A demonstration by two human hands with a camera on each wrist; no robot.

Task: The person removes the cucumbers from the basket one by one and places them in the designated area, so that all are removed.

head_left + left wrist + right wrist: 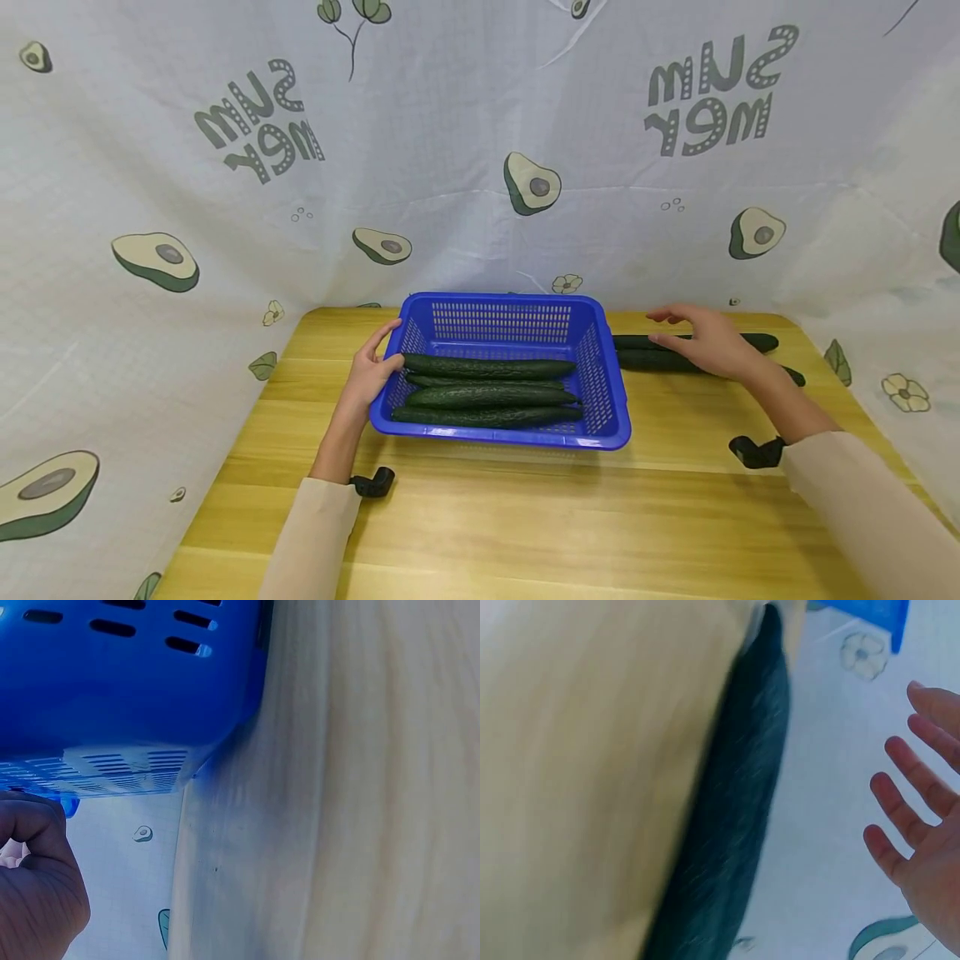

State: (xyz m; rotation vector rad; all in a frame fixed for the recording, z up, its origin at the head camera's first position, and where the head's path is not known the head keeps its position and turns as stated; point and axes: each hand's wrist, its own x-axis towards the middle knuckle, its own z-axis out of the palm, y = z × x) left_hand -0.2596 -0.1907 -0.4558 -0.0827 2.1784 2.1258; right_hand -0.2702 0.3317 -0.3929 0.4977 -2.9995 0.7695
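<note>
My left hand (367, 377) grips the left rim of a blue plastic basket (502, 435), the thumb over the edge toward the inside. Several dark green cucumbers (491, 395) lie side by side within it. In the left wrist view, the curled hand (37, 877) is next to the basket's slotted wall (150, 690). To the right of the basket, two more cucumbers (648, 360) lie on the table, partly hidden by my right hand (708, 342). That hand hovers over them with nothing in it. The right wrist view shows its fingers spread apart, clear of one cucumber (727, 772).
The wooden table (480, 525) runs from the basket toward me. Behind it and at both sides hangs a white cloth (450, 192) printed with avocados. Each wrist carries a small black camera, such as the right one (757, 452).
</note>
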